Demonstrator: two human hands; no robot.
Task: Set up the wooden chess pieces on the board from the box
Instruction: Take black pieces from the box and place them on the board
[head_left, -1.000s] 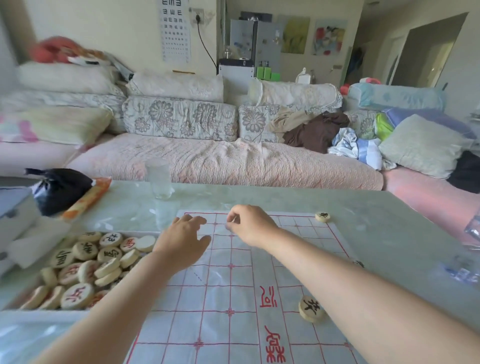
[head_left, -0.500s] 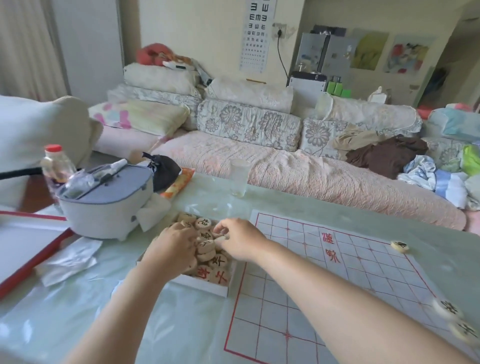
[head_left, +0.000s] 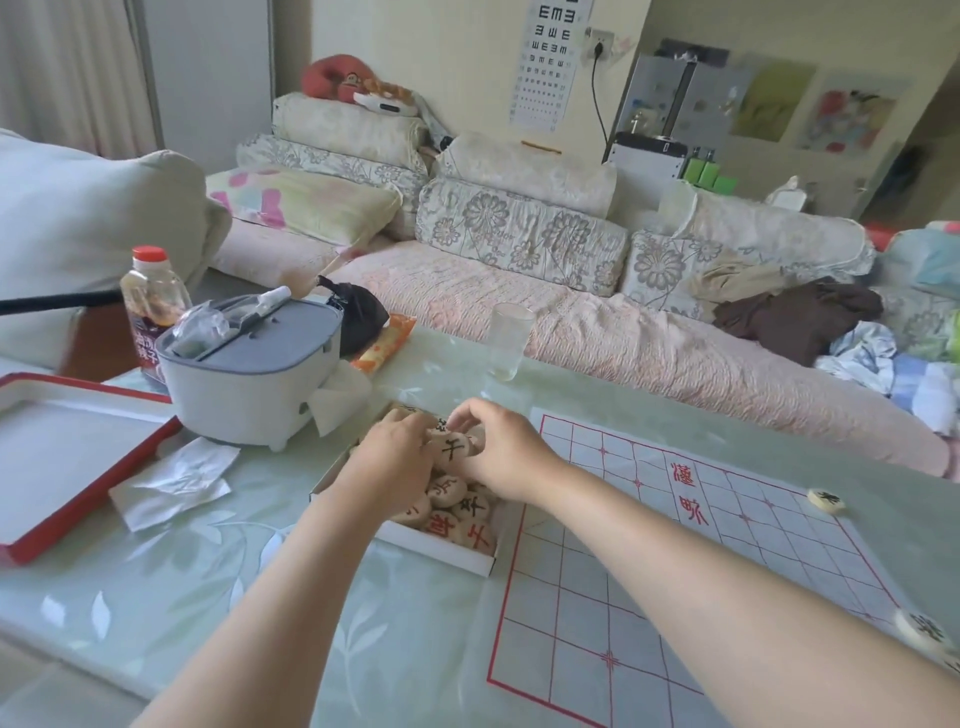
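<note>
Over white cardboard box (head_left: 441, 552) beside red-lined paper board (head_left: 649, 571), your left hand (head_left: 387, 460) and right hand (head_left: 501, 452) curled among round wooden chess pieces (head_left: 449, 491), grasp unclear; you needed one pinched by rim, lifted clear.

**Both hands in the box of pieces**

The left hand (head_left: 389, 460) and right hand (head_left: 501, 454) meet over the white box (head_left: 431, 545) at mid-view, fingers curled down among the round wooden pieces (head_left: 447, 491). A black-marked piece (head_left: 451, 447) lies between them and touches both, but no grip can be made out. The red-lined board (head_left: 649, 597) spreads at 4 o'clock from the box, just beside it. One far piece (head_left: 826, 500) sits near the board's 2 o'clock corner. A glass (head_left: 509, 343) stands at 12 o'clock and a grey-lidded container (head_left: 249, 374) at 10.
</note>
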